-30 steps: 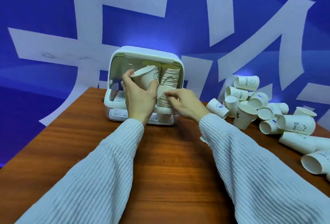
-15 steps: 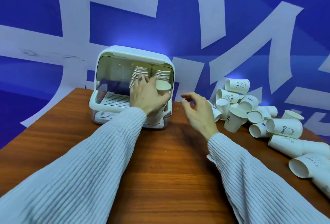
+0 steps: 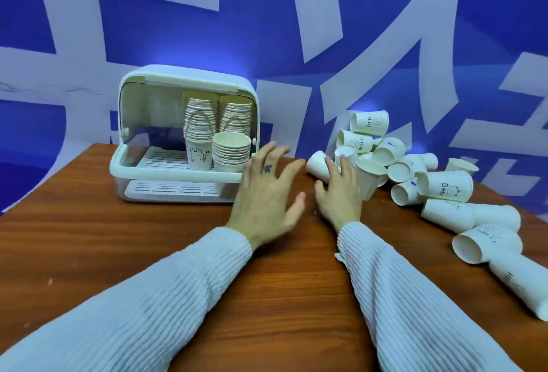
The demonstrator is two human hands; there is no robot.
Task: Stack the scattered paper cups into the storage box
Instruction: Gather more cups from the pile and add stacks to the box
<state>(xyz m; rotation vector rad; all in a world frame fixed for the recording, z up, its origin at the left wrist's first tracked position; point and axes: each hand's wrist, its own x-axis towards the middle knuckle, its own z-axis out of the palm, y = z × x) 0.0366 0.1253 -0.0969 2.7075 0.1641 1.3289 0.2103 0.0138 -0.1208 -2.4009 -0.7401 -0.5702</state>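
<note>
Left hand (image 3: 264, 202) withdrawn from storage box (image 3: 178, 170), fingers spread — empty, right hand (image 3: 341, 193) fingers spread, touching paper cup (image 3: 318, 164)

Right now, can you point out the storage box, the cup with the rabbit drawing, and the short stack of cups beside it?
storage box (image 3: 189, 74): head view, on its white top shell.
rabbit cup (image 3: 199, 154): head view, on the drawn rabbit.
short stack of cups (image 3: 231, 149): head view, on its stacked rims.

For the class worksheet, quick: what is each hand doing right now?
Left hand: open, fingers spread, holding nothing.
Right hand: open, holding nothing.
</note>
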